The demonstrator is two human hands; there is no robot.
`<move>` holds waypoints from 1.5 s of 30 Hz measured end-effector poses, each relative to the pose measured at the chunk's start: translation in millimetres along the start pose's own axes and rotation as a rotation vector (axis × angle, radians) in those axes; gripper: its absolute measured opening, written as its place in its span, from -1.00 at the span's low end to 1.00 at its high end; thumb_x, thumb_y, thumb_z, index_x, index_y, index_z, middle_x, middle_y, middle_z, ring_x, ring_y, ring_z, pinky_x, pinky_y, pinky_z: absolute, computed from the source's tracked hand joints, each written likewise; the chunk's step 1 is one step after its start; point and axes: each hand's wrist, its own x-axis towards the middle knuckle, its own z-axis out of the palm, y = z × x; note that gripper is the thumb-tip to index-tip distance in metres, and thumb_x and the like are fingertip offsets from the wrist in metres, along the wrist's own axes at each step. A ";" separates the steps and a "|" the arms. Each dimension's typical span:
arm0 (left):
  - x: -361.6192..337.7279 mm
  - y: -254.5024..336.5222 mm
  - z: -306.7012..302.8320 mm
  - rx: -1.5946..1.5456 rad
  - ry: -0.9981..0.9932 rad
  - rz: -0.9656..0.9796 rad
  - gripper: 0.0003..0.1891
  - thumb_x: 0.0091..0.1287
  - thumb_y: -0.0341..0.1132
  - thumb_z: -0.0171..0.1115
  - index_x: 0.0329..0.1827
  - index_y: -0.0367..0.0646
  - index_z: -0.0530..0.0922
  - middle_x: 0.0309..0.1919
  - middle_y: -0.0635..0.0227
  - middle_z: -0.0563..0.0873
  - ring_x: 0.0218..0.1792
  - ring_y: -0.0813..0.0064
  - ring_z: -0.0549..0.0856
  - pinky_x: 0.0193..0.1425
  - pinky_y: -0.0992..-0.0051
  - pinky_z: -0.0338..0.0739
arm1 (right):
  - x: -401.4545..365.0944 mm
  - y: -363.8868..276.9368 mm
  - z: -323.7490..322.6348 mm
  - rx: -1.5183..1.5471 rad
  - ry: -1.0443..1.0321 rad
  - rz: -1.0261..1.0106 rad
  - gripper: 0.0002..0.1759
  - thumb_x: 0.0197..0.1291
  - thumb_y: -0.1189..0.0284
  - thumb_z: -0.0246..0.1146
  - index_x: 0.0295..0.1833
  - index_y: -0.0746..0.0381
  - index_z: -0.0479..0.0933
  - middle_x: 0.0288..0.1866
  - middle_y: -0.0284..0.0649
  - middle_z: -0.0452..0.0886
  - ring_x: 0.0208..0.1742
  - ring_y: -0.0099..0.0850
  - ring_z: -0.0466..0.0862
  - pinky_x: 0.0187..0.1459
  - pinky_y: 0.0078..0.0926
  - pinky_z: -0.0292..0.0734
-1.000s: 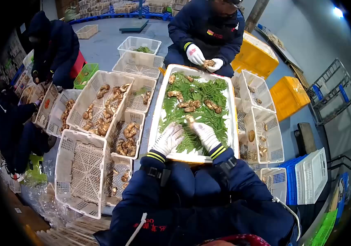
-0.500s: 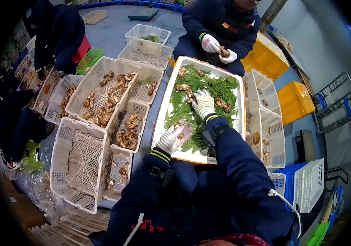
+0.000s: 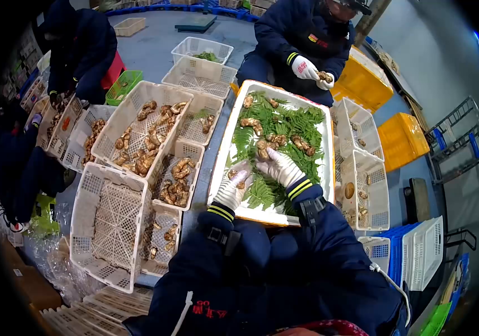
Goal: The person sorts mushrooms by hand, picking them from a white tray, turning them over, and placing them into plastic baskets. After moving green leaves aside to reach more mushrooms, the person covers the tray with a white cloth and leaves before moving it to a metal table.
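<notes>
My left hand, in a striped white work glove, is turned partly palm up at the near left of a white foam box. A small brown mushroom rests in it, fingers loosely curled. My right hand, gloved alike, reaches over the green fern leaves lining the box. Its thumb and fingertips are at a knobbly brown mushroom and seem to grip it. Just beyond lies another mushroom; more mushrooms sit on the ferns to the right and farther back.
Plastic crates holding mushrooms stand at the left, beside a crate with a bare bottom. More crates flank the box's right. Across from me a co-worker handles a mushroom. Yellow boxes stand beyond.
My right hand has drawn back towards me, with a mushroom at its fingertips, uncovering another mushroom. The left hand's fingers have curled more. The co-worker's hands have shifted right.
</notes>
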 end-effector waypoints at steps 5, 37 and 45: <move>-1.7 -0.9 3.8 0.013 -0.123 0.066 -0.36 0.40 -0.50 0.28 0.53 -0.19 0.27 0.40 0.20 0.48 0.41 0.24 0.48 0.49 0.33 0.38 | -17.5 22.8 -4.4 0.167 -0.204 0.258 -0.52 0.49 0.21 0.17 0.31 0.34 0.45 0.18 0.03 0.63 0.14 -0.10 0.68 0.20 -0.07 0.63; -5.0 5.3 9.2 -0.063 -0.044 -0.128 -0.46 0.40 -0.37 0.30 0.42 -0.06 0.36 0.03 0.24 0.61 0.16 0.23 0.62 0.44 -0.07 0.44 | 59.2 -13.0 -37.2 -2.117 0.181 -0.865 -0.63 0.22 0.52 0.14 0.13 0.13 0.61 0.04 -0.10 0.67 0.00 -0.09 0.71 0.01 -0.16 0.62; 0.5 1.7 0.9 0.078 -0.014 -0.036 -0.57 0.39 -0.39 0.31 0.30 -0.20 0.48 0.21 0.18 0.63 0.12 0.26 0.67 0.34 0.15 0.57 | 37.3 -39.5 -17.5 -2.117 0.421 -0.558 -0.74 0.25 0.53 0.15 0.02 0.18 0.64 0.03 -0.08 0.69 0.01 -0.08 0.70 0.02 -0.17 0.62</move>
